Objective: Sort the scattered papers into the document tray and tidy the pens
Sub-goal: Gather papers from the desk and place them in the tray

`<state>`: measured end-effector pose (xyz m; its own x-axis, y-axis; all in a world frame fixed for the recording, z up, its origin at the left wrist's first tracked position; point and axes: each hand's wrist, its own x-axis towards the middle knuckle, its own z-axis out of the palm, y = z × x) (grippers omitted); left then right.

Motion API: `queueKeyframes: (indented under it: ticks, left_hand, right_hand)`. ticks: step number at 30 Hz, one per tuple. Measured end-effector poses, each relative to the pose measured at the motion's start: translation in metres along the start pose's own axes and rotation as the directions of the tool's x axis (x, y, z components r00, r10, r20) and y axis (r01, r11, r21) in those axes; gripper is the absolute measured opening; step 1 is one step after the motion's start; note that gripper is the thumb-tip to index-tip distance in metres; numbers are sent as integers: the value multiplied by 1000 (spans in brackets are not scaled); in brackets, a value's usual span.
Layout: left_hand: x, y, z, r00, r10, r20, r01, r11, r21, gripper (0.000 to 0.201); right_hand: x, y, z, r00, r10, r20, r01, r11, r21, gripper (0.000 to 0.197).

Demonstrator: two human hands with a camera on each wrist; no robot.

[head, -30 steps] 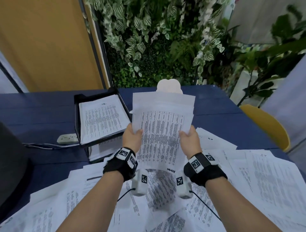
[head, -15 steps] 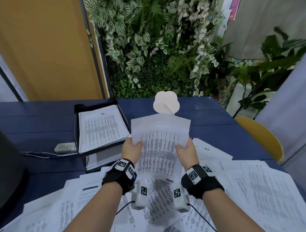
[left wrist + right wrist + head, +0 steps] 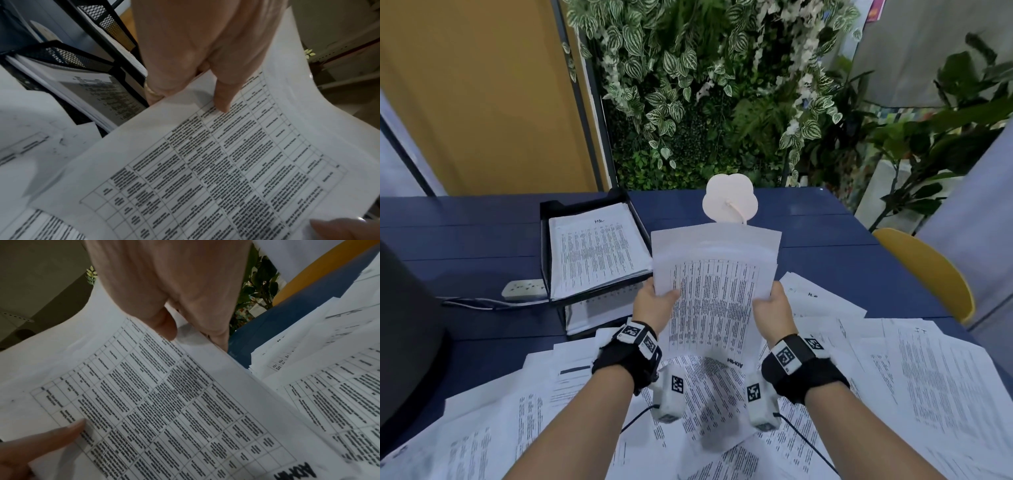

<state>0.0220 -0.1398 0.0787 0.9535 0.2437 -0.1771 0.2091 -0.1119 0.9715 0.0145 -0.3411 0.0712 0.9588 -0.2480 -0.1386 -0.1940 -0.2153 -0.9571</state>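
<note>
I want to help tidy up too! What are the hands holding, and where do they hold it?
Both hold a printed paper sheaf: the left hand pinches its left edge, the right hand its right edge.

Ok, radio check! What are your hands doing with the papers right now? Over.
Left hand and right hand both grip the paper stack, held above the table. Document tray to the left, top tier already holds sheets. Loose papers cover the table; no pens visible.
</note>
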Motion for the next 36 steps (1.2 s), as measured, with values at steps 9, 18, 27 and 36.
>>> queueKeyframes:
  ticks: [9,18,27,36]
  left_hand:
    - [-5,18,-13,995,14,-99,-33,981,-192,51]
    - [-1,3,-22,995,-96,-1,87,909,-407,64]
    - [18,-10,-63,992,-81,-99,10,818,-575,21]
    - [12,-28,-83,998,51,40,-48,997,-56,42]
  right_hand:
    - [-1,20,-11,998,40,39,-43,997,63,21]
    - [-4,24,-13,970,192,149,-241,703,669,28]
    - [6,23,-34,981,182,-65,-115,820,561,28]
    - [1,21,-35,999,32,15,-36,876,481,14]
